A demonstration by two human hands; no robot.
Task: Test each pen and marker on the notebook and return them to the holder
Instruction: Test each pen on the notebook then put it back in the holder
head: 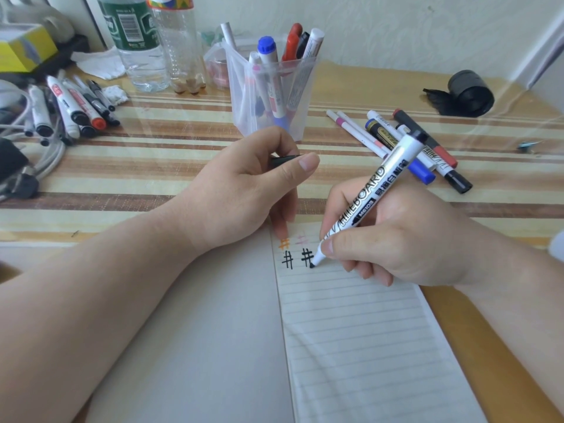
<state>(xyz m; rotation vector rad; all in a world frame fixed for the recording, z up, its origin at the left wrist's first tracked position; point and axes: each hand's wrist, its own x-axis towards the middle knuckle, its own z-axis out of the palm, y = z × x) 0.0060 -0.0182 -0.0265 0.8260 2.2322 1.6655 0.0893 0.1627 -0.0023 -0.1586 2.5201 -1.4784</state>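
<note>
An open lined notebook (360, 337) lies in front of me, with orange, pink and black hash marks near its top left. My right hand (406, 236) grips a white whiteboard marker (372, 196), whose black tip touches the page beside the second black mark. My left hand (247, 190) rests at the notebook's top edge, pinching a black marker cap (282, 160). Behind it stands a clear plastic holder (270, 96) with several markers in it. More pens and markers lie in a loose group (406, 141) to the right of the holder.
Another pile of markers (73, 108) and grey cables (36, 154) sit at the left. Two plastic bottles (152, 41) stand behind the holder, beside a yellow box (21, 47). A black roll (467, 93) lies at the back right. The striped table is glass-topped.
</note>
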